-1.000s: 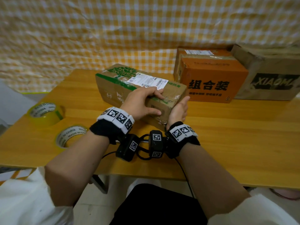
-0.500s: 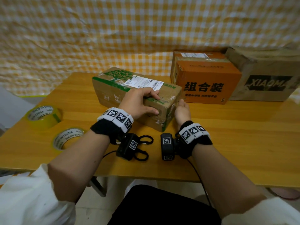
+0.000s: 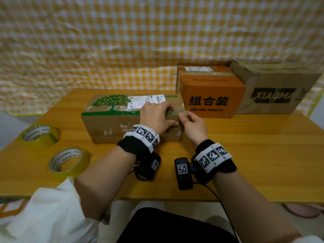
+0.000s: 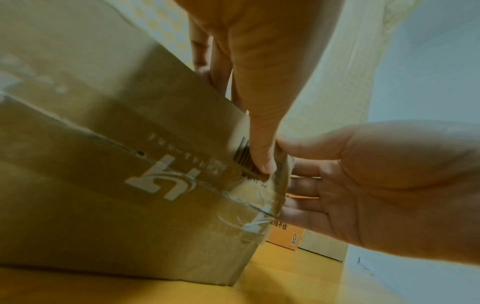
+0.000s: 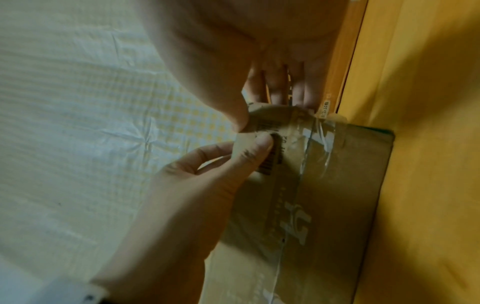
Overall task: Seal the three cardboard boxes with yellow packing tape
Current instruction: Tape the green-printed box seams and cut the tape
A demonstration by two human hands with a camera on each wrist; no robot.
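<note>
A brown cardboard box with green tree print [image 3: 112,123] lies lengthwise on the wooden table [image 3: 254,155]. My left hand [image 3: 157,116] grips its right top corner, fingers over the top and thumb pressed on the front face by a barcode [image 4: 244,158]. My right hand [image 3: 192,123] rests on the box's right end with fingers straight against the end face and the thumb at the top corner. Clear-looking tape [image 5: 311,148] crosses that corner. Two rolls of yellow tape [image 3: 37,135] [image 3: 67,162] lie at the table's left. An orange box [image 3: 212,95] and a brown XIAOMA box [image 3: 273,88] stand at the back right.
A yellow-checked cloth [image 3: 122,41] hangs behind the table. The orange box stands close to the right end of the green-printed box. Bare tabletop stretches to the right of my right hand. The table's front edge runs just beyond my forearms.
The green-printed box has turned from a slant to lie parallel with the table's front edge. My right hand has shifted from the near corner to the box's right end.
</note>
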